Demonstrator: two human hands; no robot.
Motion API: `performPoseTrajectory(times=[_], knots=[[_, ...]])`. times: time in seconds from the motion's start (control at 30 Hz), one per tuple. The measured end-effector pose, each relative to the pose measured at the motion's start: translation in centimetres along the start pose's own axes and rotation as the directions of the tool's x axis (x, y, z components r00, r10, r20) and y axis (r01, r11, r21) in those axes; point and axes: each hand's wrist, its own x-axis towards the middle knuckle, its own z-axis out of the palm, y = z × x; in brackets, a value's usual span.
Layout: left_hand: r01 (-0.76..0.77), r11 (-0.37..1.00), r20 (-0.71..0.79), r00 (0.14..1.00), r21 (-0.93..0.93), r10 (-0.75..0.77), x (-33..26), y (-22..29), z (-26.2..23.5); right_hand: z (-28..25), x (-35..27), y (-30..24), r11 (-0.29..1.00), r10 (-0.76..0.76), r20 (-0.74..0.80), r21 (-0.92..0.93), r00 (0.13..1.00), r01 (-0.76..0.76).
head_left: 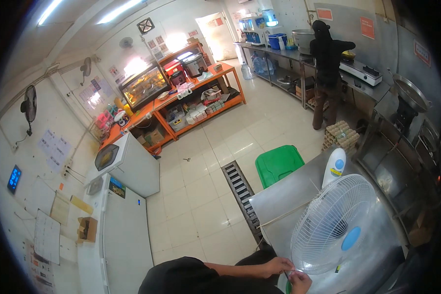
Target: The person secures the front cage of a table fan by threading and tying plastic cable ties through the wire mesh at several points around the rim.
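Observation:
Low in the head view, my left hand (278,266) reaches in from the left with its fingertips pinched together. My right hand (300,282) is closed just below it, close to the left fingertips. Something small and thin seems to be between the two hands, too small to name. Both hands are beside the lower rim of a white table fan (331,223) with a blue centre cap. This fan rests on a steel table (269,208). A bit of something green shows under my hands, mostly hidden.
A green lidded bin (279,165) stands beyond the table, near a floor drain grate (242,196). Stacked egg trays (340,135) sit at a co-worker's (326,68) feet. White freezers (125,235) line the left; an orange shelf table (208,78) stands farther back.

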Motion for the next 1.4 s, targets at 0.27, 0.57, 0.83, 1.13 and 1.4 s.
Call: performPoseTrajectory(times=[0.27, 0.57, 0.83, 1.13, 1.4], knots=[[0.051, 0.998, -0.008, 0.999, 0.029, -0.051, -0.6, 0.7, 0.1, -0.6, 0.5, 1.8, 0.998, -0.062, 0.021, -0.007, 0.998, 0.062], [-0.039, 0.998, -0.042, 0.998, -0.045, 0.037, 0.2, -0.5, -0.4, -0.1, 0.9, 1.9, 0.996, 0.047, -0.029, -0.069, 0.998, -0.049], [-0.040, 0.998, -0.021, 0.999, 0.037, 0.041, -1.1, 1.1, 0.6, 0.2, 0.2, 0.1, 0.995, 0.050, -0.028, -0.089, 0.998, -0.053], [-0.016, 1.000, -0.034, 0.999, 0.023, 0.017, -0.4, 0.4, 0.3, -0.3, 1.0, 2.1, 0.997, 0.036, -0.019, -0.069, 0.999, -0.037], [0.042, 0.998, -0.024, 0.999, -0.050, -0.043, -0.2, 0.1, 0.1, 0.5, 0.6, 1.4, 1.000, 0.002, -0.051, -0.005, 0.999, -0.002]])
